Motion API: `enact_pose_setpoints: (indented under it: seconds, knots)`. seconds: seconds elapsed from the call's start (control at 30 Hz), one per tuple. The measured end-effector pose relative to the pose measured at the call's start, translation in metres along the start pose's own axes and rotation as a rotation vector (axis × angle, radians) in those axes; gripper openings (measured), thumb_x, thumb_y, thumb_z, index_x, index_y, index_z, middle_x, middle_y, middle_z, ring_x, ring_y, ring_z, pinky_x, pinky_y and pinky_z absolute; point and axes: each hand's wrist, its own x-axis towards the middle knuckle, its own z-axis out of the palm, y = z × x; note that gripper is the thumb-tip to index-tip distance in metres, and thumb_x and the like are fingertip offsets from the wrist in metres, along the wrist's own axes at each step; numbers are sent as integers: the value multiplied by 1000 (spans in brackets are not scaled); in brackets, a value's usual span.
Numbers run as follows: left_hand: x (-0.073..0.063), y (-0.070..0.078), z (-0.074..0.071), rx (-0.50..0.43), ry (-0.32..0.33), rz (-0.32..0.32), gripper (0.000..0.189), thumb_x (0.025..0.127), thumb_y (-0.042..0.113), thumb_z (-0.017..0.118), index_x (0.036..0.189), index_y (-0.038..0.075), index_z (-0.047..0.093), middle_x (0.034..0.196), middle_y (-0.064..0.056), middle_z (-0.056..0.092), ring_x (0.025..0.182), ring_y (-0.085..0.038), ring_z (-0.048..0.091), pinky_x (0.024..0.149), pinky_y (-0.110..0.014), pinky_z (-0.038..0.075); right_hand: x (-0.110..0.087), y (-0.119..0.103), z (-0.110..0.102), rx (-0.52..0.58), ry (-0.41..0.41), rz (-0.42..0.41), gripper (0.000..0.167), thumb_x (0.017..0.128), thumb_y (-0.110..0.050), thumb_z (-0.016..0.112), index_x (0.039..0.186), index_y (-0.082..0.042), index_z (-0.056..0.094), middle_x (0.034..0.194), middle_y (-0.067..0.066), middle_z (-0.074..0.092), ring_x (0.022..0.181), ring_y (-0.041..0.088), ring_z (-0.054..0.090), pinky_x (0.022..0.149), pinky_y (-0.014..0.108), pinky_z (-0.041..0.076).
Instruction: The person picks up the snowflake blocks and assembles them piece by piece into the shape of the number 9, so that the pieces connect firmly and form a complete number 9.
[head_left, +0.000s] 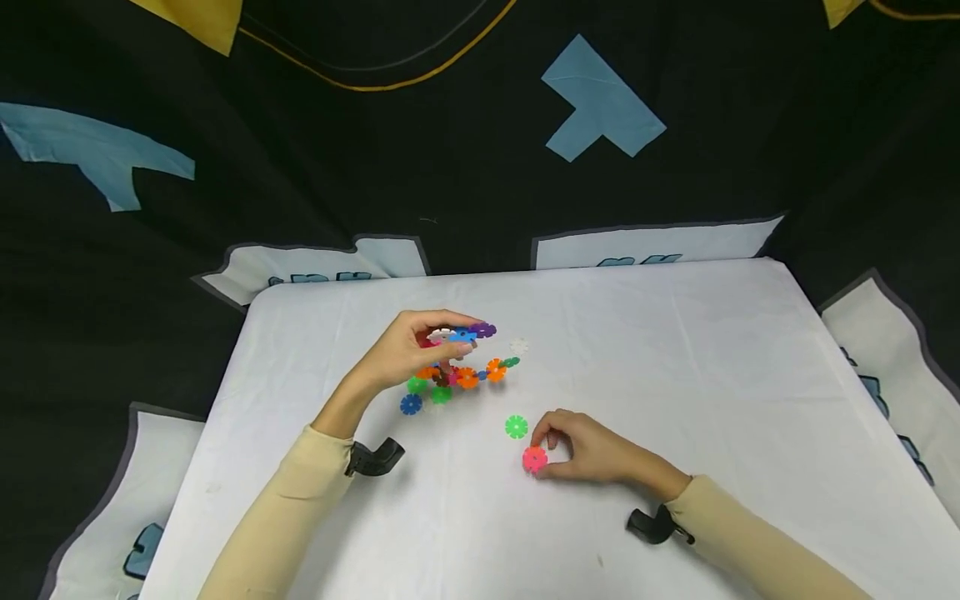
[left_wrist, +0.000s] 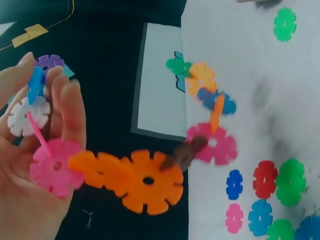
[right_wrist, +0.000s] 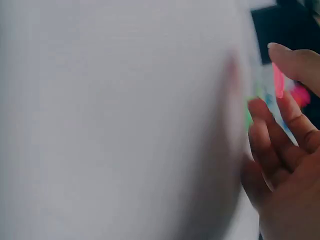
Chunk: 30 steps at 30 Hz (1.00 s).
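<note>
My left hand (head_left: 396, 354) is raised over the white table and grips one end of a chain of interlocking flower-shaped plastic discs. Purple, blue, white and pink discs of it lie against the fingers in the left wrist view. From there the chain hangs in a curve through an orange disc (left_wrist: 135, 195), brown, pink and blue pieces to a green disc (left_wrist: 176, 66) at its far end. My right hand (head_left: 596, 450), lower and to the right, pinches a single pink disc (head_left: 535, 460) between thumb and fingertips. In the right wrist view that pink disc (right_wrist: 278, 82) appears edge-on.
A loose green disc (head_left: 516, 427) lies just beyond the right hand's pink disc. Several more loose discs, among them a blue disc (head_left: 411, 404), lie beneath the left hand. A pale disc (head_left: 519, 345) sits farther back on the table (head_left: 712, 375). Black cloth hangs behind.
</note>
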Motion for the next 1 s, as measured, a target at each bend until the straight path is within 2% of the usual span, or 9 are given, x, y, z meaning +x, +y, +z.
enact_pose_setpoints:
  seconds: [0.1,0.17,0.3,0.43,0.53,0.63,0.77,0.9,1.0]
  knots:
    - [0,3,4,-23,-20,16,32,92,13,69,123,8,66,124,-11,63,68,-41,66,68,-35,60,2,-12,-22,225,79,51,31,81,-11,80,107,-12,62,92,3,65,79,18,58,72,27,49]
    - [0,3,8,-34,-26,28,30,92,12,68,122,7,66,121,-12,64,64,-37,65,65,-33,59,7,-23,-39,338,145,48,32,82,-3,77,110,-4,61,96,7,67,81,17,60,73,27,50]
    - [1,4,21,-63,0,48,22,93,11,67,114,4,69,108,-12,66,61,-29,59,61,-31,56,19,-46,-65,488,263,36,35,85,3,71,117,3,57,97,4,68,83,11,62,74,19,50]
    - [4,5,36,-89,33,46,14,95,12,64,105,4,69,97,-10,64,63,-28,57,62,-32,56,27,-62,-74,610,330,47,37,86,4,69,120,4,56,94,-4,68,80,9,61,72,17,53]
    - [6,7,43,-99,59,40,14,97,13,61,106,4,66,98,-9,62,65,-32,61,60,-30,54,30,-68,-74,659,347,51,37,86,5,68,120,2,56,95,-5,69,80,9,61,73,17,54]
    - [6,7,46,-95,67,39,16,98,14,59,111,5,65,104,-8,62,76,-32,63,63,-27,54,31,-71,-72,688,364,48,36,85,8,67,119,1,57,95,-5,70,80,10,61,73,18,54]
    - [6,7,50,-92,18,14,18,96,15,64,113,11,66,100,-14,65,79,-36,59,65,-32,56,30,-71,-71,702,389,40,34,85,9,65,118,0,57,93,-5,70,77,9,61,72,19,54]
    - [7,7,54,-76,-10,16,16,95,18,65,110,13,65,91,-15,66,73,-42,58,63,-42,54,31,-71,-72,705,396,15,35,85,9,66,119,2,56,93,-5,70,77,9,61,70,19,54]
    - [9,8,56,-53,12,49,12,98,17,60,108,10,62,95,-11,66,78,-34,64,70,-41,55,32,-71,-73,702,403,2,38,86,9,65,123,4,56,92,-5,69,77,10,61,70,20,54]
